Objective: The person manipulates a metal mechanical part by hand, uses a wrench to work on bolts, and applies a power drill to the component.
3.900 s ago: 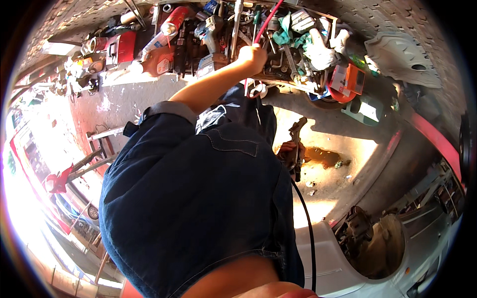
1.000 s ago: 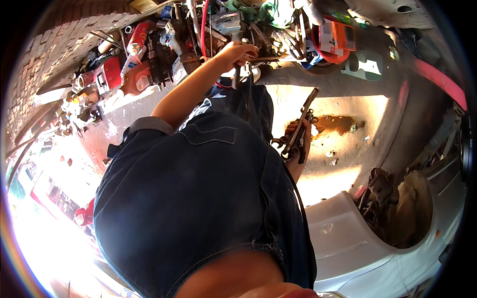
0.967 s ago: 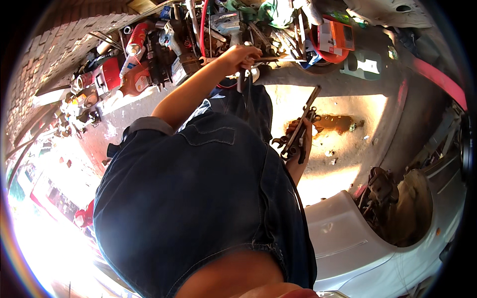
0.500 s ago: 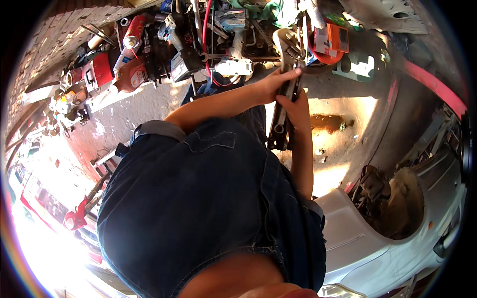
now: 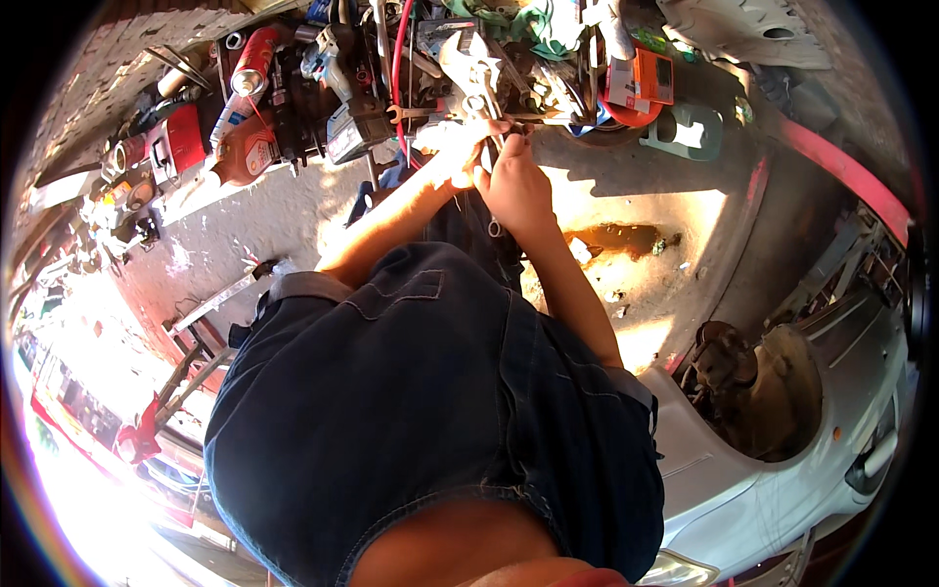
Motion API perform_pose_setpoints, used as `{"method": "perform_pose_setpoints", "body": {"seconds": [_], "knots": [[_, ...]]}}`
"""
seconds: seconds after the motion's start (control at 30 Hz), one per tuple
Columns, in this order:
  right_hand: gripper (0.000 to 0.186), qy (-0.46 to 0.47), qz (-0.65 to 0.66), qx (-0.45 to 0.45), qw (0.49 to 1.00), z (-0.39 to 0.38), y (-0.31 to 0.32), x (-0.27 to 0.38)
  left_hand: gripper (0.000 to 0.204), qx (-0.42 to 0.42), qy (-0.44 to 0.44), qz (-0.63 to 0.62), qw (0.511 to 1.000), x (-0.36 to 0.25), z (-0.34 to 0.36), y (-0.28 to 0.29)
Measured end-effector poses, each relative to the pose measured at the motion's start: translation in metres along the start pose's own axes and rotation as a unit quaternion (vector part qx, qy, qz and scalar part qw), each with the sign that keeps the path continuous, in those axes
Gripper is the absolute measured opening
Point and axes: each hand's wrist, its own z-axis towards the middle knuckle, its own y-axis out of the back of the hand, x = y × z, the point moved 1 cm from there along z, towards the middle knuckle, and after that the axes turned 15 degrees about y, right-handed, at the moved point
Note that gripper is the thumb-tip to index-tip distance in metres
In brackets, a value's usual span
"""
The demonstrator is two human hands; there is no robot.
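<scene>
My left hand [image 5: 464, 155] and my right hand [image 5: 518, 186] are together at the bench's front edge, both closed around a bundle of wrenches. A large adjustable wrench [image 5: 468, 65] sticks out beyond my fingers, its jaw pointing away from me over the tools. Below my right hand shows the ring end [image 5: 495, 229] of another wrench in the bundle. The grip covers the middle of the bundle, so I cannot tell how many wrenches it has. Left of my hands lies a cordless power tool [image 5: 335, 68] with a grey battery.
Along the bench are a red spray can [image 5: 256, 61], a brown-red oil bottle [image 5: 245, 155], a red hose [image 5: 401, 73], an orange box [image 5: 653, 78] and green cloth [image 5: 548, 27]. A silver car body [image 5: 734, 494] with an exposed wheel hub stands at lower right. Brown liquid [image 5: 618, 241] stains the floor.
Both hands have moved left with the wrenches, from in front of the orange box to the middle of the bench. The adjustable wrench now reaches over the tools there.
</scene>
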Motion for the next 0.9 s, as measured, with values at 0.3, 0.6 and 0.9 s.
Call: {"method": "perform_pose_setpoints", "body": {"seconds": [0.3, 0.6, 0.9], "knots": [[0.030, 0.134, 0.220, -0.126, 0.958, 0.032, 0.030, -0.029, 0.008, 0.042, -0.040, -0.182, 0.982, -0.028, -0.010, 0.071], [0.038, 0.055, 0.067, -0.374, 0.923, 0.176, -0.016, -0.161, 0.008, 0.058, -0.051, -0.230, 0.970, -0.030, -0.013, 0.085], [0.007, 0.078, 0.349, -0.465, 0.810, 0.215, -0.035, -0.229, 0.007, 0.050, -0.058, -0.211, 0.974, -0.030, -0.010, 0.085]]}}
